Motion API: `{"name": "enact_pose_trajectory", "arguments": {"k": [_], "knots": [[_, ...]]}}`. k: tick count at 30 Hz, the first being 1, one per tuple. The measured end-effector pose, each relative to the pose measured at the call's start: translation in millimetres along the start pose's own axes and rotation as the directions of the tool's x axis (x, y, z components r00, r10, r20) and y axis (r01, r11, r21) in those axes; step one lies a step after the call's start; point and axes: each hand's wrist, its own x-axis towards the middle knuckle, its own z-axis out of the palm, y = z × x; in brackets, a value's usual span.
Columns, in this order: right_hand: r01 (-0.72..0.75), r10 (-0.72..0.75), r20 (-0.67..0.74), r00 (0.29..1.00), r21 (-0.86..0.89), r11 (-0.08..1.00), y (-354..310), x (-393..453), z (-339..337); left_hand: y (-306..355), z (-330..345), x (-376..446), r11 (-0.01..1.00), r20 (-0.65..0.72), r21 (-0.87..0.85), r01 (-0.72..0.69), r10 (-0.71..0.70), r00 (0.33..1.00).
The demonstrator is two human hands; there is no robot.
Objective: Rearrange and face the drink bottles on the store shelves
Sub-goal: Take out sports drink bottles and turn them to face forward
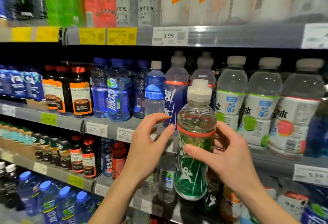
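My right hand (229,154) grips a clear bottle with a green label (194,154) and a pale cap, holding it upright in front of the middle shelf. My left hand (147,144) hovers just left of it with fingers loosely curved, its fingertips near the bottle's shoulder and in front of a blue-labelled bottle (173,98) that stands on the shelf. Whether the left fingertips touch either bottle is unclear.
The middle shelf (99,124) carries dark coffee bottles (79,92), blue water bottles (118,90) and white-labelled bottles (262,103) to the right. Cans and tall white bottles fill the shelf above. Lower shelves hold more bottles, and price tags line each shelf edge.
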Motion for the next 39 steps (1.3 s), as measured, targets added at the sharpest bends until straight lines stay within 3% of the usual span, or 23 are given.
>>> {"name": "enact_pose_trajectory", "arguments": {"k": [7,11,14,18,24,30,39], "knots": [[0.024,-0.026,-0.115,0.993,-0.017,1.000,-8.9,11.3,-21.9,21.3,23.8,27.8,0.969,0.034,0.208,-0.132,0.128,0.991],[0.013,-0.021,-0.153,0.988,-0.049,0.999,-10.6,13.7,-34.1,50.6,39.7,59.5,0.863,0.055,0.437,-0.254,0.257,0.965],[0.010,-0.021,-0.180,0.983,-0.064,0.998,-13.2,12.9,-41.3,71.0,50.1,87.4,0.753,0.142,0.599,-0.273,0.236,0.961],[0.008,-0.017,-0.180,0.983,-0.051,0.999,-17.3,8.6,-51.2,71.3,58.7,117.3,0.668,0.201,0.714,-0.209,0.090,0.975],[-0.006,-0.004,-0.163,0.987,-0.065,0.998,-20.0,2.6,-60.1,64.9,56.4,120.1,0.792,0.135,0.584,-0.180,0.124,0.983],[-0.018,0.002,-0.182,0.983,-0.088,0.996,-19.3,-0.3,-60.8,70.9,38.0,90.7,0.893,0.074,0.381,-0.239,0.228,0.971],[0.034,-0.044,-0.195,0.980,-0.054,0.998,-15.6,1.2,-62.0,62.7,11.9,50.8,0.980,-0.105,-0.001,-0.200,0.198,0.974]]}}
